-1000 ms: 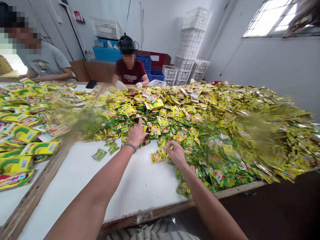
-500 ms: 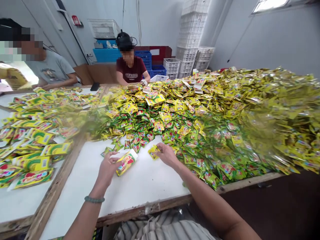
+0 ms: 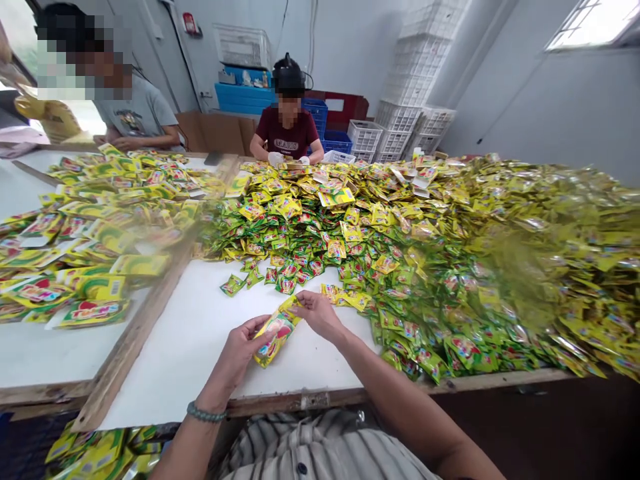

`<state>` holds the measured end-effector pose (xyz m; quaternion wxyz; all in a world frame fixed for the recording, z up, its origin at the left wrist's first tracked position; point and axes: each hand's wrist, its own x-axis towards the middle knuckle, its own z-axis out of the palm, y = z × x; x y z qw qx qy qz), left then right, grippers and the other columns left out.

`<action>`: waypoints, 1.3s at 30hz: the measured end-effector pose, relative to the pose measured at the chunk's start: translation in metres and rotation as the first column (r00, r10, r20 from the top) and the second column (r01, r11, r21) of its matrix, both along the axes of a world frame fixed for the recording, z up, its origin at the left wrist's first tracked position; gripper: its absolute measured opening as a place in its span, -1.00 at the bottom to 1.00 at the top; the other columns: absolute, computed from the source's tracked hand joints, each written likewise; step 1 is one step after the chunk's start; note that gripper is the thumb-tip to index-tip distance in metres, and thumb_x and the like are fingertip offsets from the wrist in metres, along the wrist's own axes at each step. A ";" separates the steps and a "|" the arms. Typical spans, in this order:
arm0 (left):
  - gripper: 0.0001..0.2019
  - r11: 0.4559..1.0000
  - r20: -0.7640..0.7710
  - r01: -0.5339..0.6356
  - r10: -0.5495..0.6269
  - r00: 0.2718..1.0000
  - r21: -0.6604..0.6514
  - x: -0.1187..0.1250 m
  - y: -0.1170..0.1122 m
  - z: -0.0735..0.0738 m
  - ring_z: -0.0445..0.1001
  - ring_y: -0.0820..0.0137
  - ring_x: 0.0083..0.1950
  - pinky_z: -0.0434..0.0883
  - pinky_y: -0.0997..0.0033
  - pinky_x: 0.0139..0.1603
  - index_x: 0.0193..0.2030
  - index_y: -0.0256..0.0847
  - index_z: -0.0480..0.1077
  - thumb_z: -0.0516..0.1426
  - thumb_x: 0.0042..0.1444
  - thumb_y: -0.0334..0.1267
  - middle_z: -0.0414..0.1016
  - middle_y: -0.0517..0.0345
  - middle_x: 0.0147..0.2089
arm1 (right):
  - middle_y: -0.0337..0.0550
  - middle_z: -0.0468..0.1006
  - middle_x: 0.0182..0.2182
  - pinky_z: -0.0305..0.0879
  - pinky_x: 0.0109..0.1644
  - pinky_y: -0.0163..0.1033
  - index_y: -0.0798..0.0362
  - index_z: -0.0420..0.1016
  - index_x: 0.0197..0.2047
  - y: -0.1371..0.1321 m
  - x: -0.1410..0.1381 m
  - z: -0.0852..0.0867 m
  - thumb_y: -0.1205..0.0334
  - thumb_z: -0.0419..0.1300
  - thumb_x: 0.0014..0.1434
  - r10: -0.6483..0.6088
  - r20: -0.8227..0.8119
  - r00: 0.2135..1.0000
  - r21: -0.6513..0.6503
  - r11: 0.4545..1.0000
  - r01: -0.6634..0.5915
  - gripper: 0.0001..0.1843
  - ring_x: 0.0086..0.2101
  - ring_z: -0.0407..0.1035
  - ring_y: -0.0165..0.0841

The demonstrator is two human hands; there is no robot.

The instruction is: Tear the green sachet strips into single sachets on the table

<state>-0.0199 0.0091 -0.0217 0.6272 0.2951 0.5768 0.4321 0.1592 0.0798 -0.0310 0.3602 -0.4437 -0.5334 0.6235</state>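
My left hand [image 3: 240,351] is closed round the lower side of a yellow printed pouch [image 3: 275,338], which tilts up to the right above the white tabletop [image 3: 310,370]. At the pouch's upper end my right hand [image 3: 320,316] pinches a small yellow sachet [image 3: 292,305] against the mouth. How far the sachet sits inside is hidden by my fingers. Just beyond my right hand lie a few yellow sachets [image 3: 345,297] on the table. Loose green sachets [image 3: 286,284] spill toward the pouch from a large heap.
A big heap of yellow sachets [image 3: 480,200] covers the right side. Left of a wooden divider [image 3: 145,320] lie several filled pouches [image 3: 95,312]. Across the table stands a co-worker in a dark red shirt [image 3: 287,133]; another in grey [image 3: 137,110] is at left. White crates [image 3: 405,100] are stacked behind.
My right hand has moved left with the small yellow sachet to the pouch's upper end. The pouch has tilted more upright, and the view has shifted. Yellow sachets beside the heap now show.
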 end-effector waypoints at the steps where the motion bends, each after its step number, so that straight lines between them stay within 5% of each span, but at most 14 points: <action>1: -0.42 1.000 0.012 0.020 -0.020 1.000 -0.017 0.001 0.000 0.001 0.56 0.31 -0.23 0.46 0.43 -0.23 -0.03 -0.28 0.45 0.40 -0.25 -0.15 0.61 0.00 -0.12 | -0.25 0.43 -0.53 0.17 -0.41 -0.31 0.07 0.41 -0.43 -0.002 -0.002 0.002 -0.03 0.32 -0.10 0.021 0.059 0.998 0.032 0.999 -0.023 -0.66 -0.49 0.27 -0.41; 5: -0.39 0.998 0.062 -0.022 0.026 0.998 -0.059 0.000 -0.002 0.005 0.57 0.35 -0.27 0.47 0.45 -0.25 -0.02 -0.28 0.40 0.42 -0.27 -0.19 0.62 0.02 -0.14 | -0.24 0.43 -0.55 0.16 -0.42 -0.30 0.08 0.48 -0.40 0.000 -0.003 0.006 0.02 0.24 0.04 0.104 0.283 0.953 0.152 0.977 -0.152 -0.73 -0.50 0.25 -0.41; 8: -0.33 0.995 0.102 -0.060 0.067 0.992 -0.075 -0.006 -0.002 0.006 0.57 0.36 -0.32 0.48 0.45 -0.30 0.02 -0.25 0.33 0.42 -0.29 -0.22 0.62 0.04 -0.18 | -0.12 0.56 -0.27 0.27 -0.23 -0.26 0.06 0.48 -0.09 0.023 0.007 0.005 0.24 0.13 0.13 0.006 0.442 0.897 0.311 0.937 -0.159 -0.72 -0.30 0.37 -0.33; 11: -0.33 0.996 0.130 -0.059 0.068 0.989 -0.070 -0.009 -0.002 0.005 0.58 0.37 -0.33 0.49 0.44 -0.30 0.05 -0.23 0.29 0.41 -0.25 -0.23 0.62 0.04 -0.18 | -0.07 0.43 0.08 0.21 -0.02 -0.16 -0.01 0.38 0.12 0.055 0.017 -0.002 0.50 0.06 0.02 -0.152 0.713 0.685 0.483 0.814 -0.323 -0.43 0.00 0.27 -0.23; 14: -0.34 0.996 0.138 -0.070 0.077 0.987 -0.055 -0.010 -0.003 0.003 0.58 0.36 -0.31 0.48 0.45 -0.29 0.06 -0.21 0.28 0.40 -0.21 -0.22 0.62 0.05 -0.19 | -0.05 0.47 0.04 0.11 0.06 -0.08 -0.04 0.44 0.05 0.075 0.021 -0.011 0.53 -0.01 0.10 -0.195 0.838 0.509 0.467 0.740 -0.485 -0.49 0.06 0.21 -0.20; 16: -0.33 0.996 0.138 -0.072 0.079 0.987 -0.056 -0.010 -0.003 0.002 0.58 0.35 -0.33 0.47 0.44 -0.29 0.07 -0.21 0.27 0.39 -0.21 -0.20 0.62 0.05 -0.22 | -0.03 0.53 -0.09 0.11 0.06 -0.10 -0.01 0.48 -0.02 0.075 0.021 -0.013 0.46 -0.05 0.20 -0.214 0.804 0.554 0.494 0.759 -0.424 -0.60 0.01 0.27 -0.22; 18: -0.31 0.996 0.128 -0.074 0.081 0.988 -0.058 -0.010 -0.004 0.002 0.58 0.33 -0.34 0.46 0.43 -0.31 0.07 -0.22 0.28 0.40 -0.23 -0.18 0.62 0.04 -0.23 | -0.04 0.54 -0.20 0.18 -0.03 -0.16 0.04 0.47 -0.06 0.065 0.021 -0.012 0.33 -0.03 0.25 -0.210 0.671 0.711 0.504 0.832 -0.230 -0.70 -0.11 0.34 -0.24; 20: -0.28 0.994 0.091 -0.090 0.095 0.991 -0.063 -0.010 -0.004 0.002 0.57 0.31 -0.36 0.44 0.42 -0.33 0.06 -0.25 0.29 0.41 -0.29 -0.16 0.62 0.02 -0.26 | -0.10 0.51 -0.31 0.24 -0.19 -0.23 0.07 0.44 -0.11 0.050 0.021 -0.006 0.17 0.01 0.25 -0.119 0.440 0.890 0.377 0.924 -0.063 -0.74 -0.27 0.38 -0.29; 22: -0.26 0.994 0.045 -0.098 0.100 0.994 -0.055 -0.008 -0.003 0.003 0.57 0.29 -0.36 0.43 0.41 -0.34 0.06 -0.28 0.30 0.41 -0.31 -0.12 0.62 0.00 -0.27 | -0.20 0.43 -0.44 0.24 -0.31 -0.29 0.07 0.42 -0.19 0.035 0.021 0.000 0.01 0.08 0.20 0.019 0.189 0.982 0.191 0.980 -0.056 -0.70 -0.41 0.34 -0.37; 25: -0.26 0.999 0.031 -0.045 0.045 0.999 0.005 -0.004 -0.003 0.004 0.58 0.27 -0.28 0.44 0.37 -0.25 0.10 -0.27 0.28 0.39 -0.24 -0.09 0.62 -0.02 -0.21 | -0.27 0.36 -0.50 0.23 -0.35 -0.32 0.07 0.39 -0.32 0.017 0.019 0.007 -0.04 0.17 0.10 0.180 0.051 0.982 0.082 0.980 -0.184 -0.69 -0.48 0.25 -0.44; 31: -0.29 0.995 0.040 0.084 -0.086 0.995 0.047 0.000 -0.007 0.015 0.57 0.22 -0.16 0.45 0.27 -0.09 0.11 -0.27 0.31 0.38 -0.21 -0.14 0.59 -0.05 -0.08 | -0.36 0.22 -0.61 0.01 -0.46 -0.39 0.08 0.44 -0.38 0.012 0.022 0.012 0.16 0.13 0.13 0.294 0.352 0.889 0.147 0.920 -0.363 -0.83 -0.54 0.08 -0.49; 39: -0.29 0.993 0.022 0.093 -0.095 0.995 0.078 0.003 -0.010 0.017 0.56 0.18 -0.10 0.47 0.29 -0.09 0.14 -0.26 0.35 0.38 -0.21 -0.11 0.60 -0.03 -0.07 | -0.41 0.20 -0.65 0.02 -0.45 -0.40 0.06 0.40 -0.39 0.009 0.019 0.025 0.36 0.18 0.04 0.158 0.454 0.877 0.221 0.934 -0.282 -0.98 -0.57 0.09 -0.50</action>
